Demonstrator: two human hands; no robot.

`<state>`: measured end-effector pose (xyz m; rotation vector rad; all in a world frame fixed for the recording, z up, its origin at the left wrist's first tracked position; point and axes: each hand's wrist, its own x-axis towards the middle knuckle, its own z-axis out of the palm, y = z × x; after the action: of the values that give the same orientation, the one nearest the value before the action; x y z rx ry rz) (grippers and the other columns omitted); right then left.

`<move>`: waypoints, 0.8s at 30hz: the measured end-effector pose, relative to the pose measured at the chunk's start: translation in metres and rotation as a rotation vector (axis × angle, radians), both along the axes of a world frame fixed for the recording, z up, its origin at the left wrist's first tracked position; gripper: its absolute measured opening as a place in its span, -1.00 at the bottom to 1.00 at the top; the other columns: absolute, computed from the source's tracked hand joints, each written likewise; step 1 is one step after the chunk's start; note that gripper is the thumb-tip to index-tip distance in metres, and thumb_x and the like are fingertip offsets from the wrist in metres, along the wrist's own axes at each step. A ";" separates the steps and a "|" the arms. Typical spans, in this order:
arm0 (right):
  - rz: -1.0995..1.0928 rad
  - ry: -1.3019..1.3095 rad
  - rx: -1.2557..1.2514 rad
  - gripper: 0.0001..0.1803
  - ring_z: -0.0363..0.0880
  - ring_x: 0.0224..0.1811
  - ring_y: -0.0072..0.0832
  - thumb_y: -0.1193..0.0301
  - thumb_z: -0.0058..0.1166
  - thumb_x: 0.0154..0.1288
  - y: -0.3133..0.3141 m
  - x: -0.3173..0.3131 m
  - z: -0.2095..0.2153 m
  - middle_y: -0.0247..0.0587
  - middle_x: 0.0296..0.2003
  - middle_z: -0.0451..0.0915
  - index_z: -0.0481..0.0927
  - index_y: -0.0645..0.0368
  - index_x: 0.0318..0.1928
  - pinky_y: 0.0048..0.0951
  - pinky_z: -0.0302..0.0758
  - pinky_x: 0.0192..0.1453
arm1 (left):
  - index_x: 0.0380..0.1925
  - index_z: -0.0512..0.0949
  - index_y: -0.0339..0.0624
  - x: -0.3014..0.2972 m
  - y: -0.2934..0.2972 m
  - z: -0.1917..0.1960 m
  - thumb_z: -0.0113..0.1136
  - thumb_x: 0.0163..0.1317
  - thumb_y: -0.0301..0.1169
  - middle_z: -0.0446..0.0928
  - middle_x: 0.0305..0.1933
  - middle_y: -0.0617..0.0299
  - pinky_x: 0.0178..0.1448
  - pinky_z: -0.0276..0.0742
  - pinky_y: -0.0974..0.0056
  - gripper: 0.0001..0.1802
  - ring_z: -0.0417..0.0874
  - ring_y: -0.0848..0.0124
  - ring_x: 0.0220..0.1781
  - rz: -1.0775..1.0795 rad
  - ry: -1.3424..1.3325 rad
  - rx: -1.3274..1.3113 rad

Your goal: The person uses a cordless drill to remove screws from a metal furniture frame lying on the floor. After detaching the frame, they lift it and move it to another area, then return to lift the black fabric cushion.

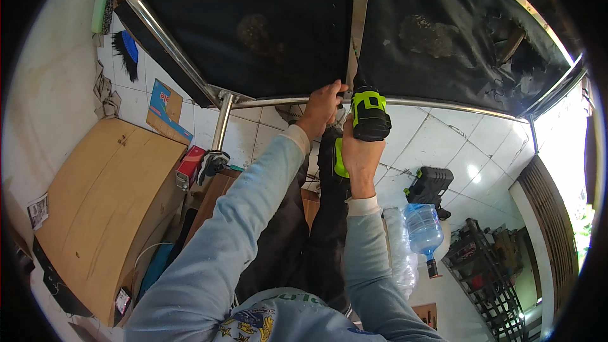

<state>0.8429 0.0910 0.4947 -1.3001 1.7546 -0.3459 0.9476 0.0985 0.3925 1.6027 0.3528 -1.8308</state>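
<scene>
My right hand (363,163) is wrapped round the grip of a lime-green and black cordless drill (369,114). The drill's front end points up and away, toward a flat metal strip (358,6) that runs between two black sheet panels. Beside the drill, my left hand (320,112) is at the metal tube (278,101) along the panels' near edge. Its fingers are bent together close to the foot of the strip. Whatever they pinch, if anything, is too small or hidden to name. The drill's tip is hard to make out against the dark panel (291,19).
A brown wooden board (107,215) stands at left, near a red box (190,166) and a blue brush (126,47). On the tiled floor at right are a black tool case (429,185), a blue water bottle (424,228) and a black rack (481,278).
</scene>
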 end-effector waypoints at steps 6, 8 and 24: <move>0.042 0.012 -0.044 -0.79 0.73 -0.19 -0.06 0.44 0.22 0.30 0.003 0.001 -0.003 0.02 -0.23 0.73 0.66 0.31 -0.13 -0.20 0.60 -0.06 | 0.08 0.58 -0.03 0.015 0.032 -0.004 0.00 0.53 0.01 0.19 -0.54 0.55 -0.60 -0.04 0.46 -0.58 0.05 0.69 -0.65 -0.032 0.007 0.079; 0.013 -0.036 0.000 -0.81 0.72 -0.22 -0.07 0.45 0.21 0.29 0.012 -0.006 -0.014 0.00 -0.24 0.72 0.67 0.29 -0.14 -0.20 0.60 -0.08 | 0.05 0.61 0.00 0.017 0.034 -0.003 0.02 0.52 0.02 0.22 -0.51 0.55 -0.58 0.02 0.46 -0.60 0.10 0.69 -0.62 -0.083 -0.045 0.100; 0.050 -0.075 -0.146 -0.84 0.75 -0.43 -0.24 0.51 0.31 0.06 0.060 -0.024 -0.068 -0.13 -0.46 0.70 0.66 0.26 -0.32 -0.37 0.61 -0.27 | -0.20 0.72 -0.21 -0.003 0.025 0.008 0.07 0.49 0.01 0.39 -0.55 0.44 -0.23 0.33 0.36 -0.51 0.34 0.58 -0.43 -0.318 -0.212 -0.117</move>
<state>0.8186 0.1513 0.4267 -1.4137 1.6561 -0.4951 0.9448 0.1230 0.4004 1.8287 -0.1098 -1.8450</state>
